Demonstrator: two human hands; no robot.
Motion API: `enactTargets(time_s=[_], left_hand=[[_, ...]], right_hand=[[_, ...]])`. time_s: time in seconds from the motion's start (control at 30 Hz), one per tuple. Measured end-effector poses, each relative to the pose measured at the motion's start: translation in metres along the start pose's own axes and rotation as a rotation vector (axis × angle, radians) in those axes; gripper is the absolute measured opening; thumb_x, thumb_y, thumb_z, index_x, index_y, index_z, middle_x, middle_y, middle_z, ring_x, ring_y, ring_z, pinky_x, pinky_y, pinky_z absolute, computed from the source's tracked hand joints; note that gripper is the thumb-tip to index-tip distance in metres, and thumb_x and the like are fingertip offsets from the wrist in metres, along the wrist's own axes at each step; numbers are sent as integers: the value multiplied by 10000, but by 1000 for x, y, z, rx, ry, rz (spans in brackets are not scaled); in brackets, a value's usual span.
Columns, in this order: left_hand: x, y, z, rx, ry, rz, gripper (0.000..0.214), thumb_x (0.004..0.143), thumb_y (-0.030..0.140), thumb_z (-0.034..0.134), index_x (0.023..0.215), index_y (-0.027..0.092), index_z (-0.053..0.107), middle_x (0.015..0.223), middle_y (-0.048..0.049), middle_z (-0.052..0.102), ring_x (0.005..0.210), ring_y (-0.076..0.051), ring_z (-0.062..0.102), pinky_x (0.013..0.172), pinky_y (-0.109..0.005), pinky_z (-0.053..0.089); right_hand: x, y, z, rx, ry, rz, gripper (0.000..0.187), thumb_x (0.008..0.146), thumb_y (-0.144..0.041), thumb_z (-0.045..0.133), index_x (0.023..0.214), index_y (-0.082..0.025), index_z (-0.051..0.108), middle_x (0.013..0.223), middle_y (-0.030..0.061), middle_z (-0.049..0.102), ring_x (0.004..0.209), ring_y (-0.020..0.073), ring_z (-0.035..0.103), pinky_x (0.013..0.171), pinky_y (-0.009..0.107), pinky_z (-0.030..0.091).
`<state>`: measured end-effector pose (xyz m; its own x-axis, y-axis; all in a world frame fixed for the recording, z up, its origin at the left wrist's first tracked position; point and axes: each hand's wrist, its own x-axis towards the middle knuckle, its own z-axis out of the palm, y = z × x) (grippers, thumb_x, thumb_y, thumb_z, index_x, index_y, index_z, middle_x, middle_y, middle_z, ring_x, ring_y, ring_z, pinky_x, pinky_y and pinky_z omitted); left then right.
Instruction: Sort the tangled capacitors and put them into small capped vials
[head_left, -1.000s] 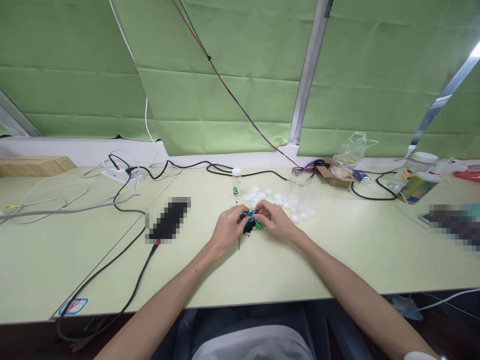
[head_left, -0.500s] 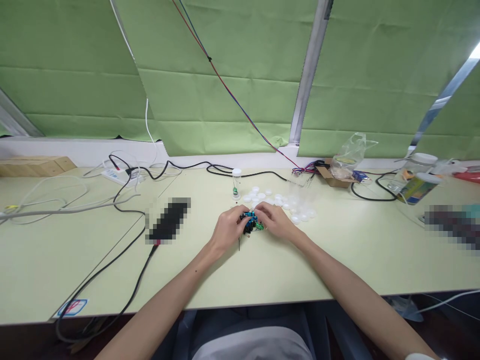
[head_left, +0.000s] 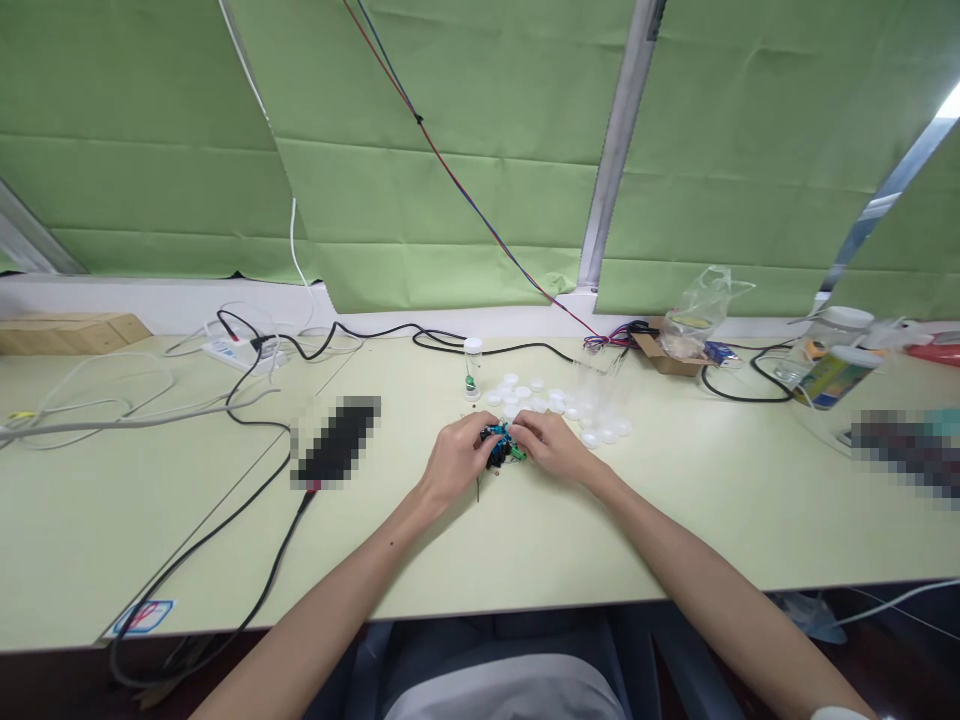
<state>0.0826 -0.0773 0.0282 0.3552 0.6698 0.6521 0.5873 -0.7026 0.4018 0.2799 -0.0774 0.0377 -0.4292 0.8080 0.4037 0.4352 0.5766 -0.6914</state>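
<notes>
Above a small pile of blue, black and green parts, both hands meet with bent fingers. My left hand pinches at the pile's left side, fingers closed over small dark and blue pieces. From the right, my right hand pinches at the blue pieces with thumb and forefinger; what exactly sits between the fingertips is too small to make out. A shiny green piece shows under it. Behind the hands, a clear tube with a white cap stands upright with green pieces inside. Many round white caps lie scattered beyond.
Clear plastic tubes lie behind the caps. To the left are a blurred black device on a black cable and a white power strip. A cardboard box with a plastic bag and a tilted canister stand at the back right.
My right hand has shifted very slightly at the fingertips, drawing in over the blue pieces. My left hand and the things around stay the same.
</notes>
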Motion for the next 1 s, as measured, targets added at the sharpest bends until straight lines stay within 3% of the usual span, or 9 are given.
enactTargets(time_s=[0.23,0.37,0.47,0.67,0.87,1.0], left_hand=[[0,0,0,-10,1,-3,74,877,183,618,941,218,633,829,2,700,623,-124,602,616,-245,460],[0,-1,0,-7,19,-6,83,881,175,598,941,219,636,814,4,693,608,-124,596,603,-247,455],[0,-1,0,-6,25,-2,83,875,172,610,939,219,635,822,3,696,607,-122,594,604,-245,453],[0,0,0,-3,1,-10,74,878,180,614,939,219,632,809,5,690,610,-121,590,602,-241,447],[0,1,0,2,-17,-9,65,881,208,613,944,215,627,804,-1,687,597,-125,579,597,-254,444],[0,1,0,-8,-21,-10,70,882,207,610,948,216,631,827,-4,697,605,-125,583,603,-255,450]], right_hand=[[0,1,1,4,-16,34,433,1013,-371,362,646,-195,511,564,-18,564,571,120,525,643,259,398],[-1,3,2,59,24,60,252,949,-446,498,921,-208,573,752,-4,637,603,124,544,599,256,414],[-2,4,2,79,35,39,245,892,-417,590,1030,-220,544,855,6,640,618,124,554,586,257,426],[-2,3,2,81,12,23,147,941,-352,512,909,-211,541,688,-15,618,608,134,550,609,262,418],[-1,2,1,0,-6,8,383,1006,-352,392,670,-202,500,589,-18,594,559,121,528,636,264,399],[0,2,1,-8,-25,18,475,1028,-378,332,611,-202,478,557,-13,576,565,126,535,671,270,410]])
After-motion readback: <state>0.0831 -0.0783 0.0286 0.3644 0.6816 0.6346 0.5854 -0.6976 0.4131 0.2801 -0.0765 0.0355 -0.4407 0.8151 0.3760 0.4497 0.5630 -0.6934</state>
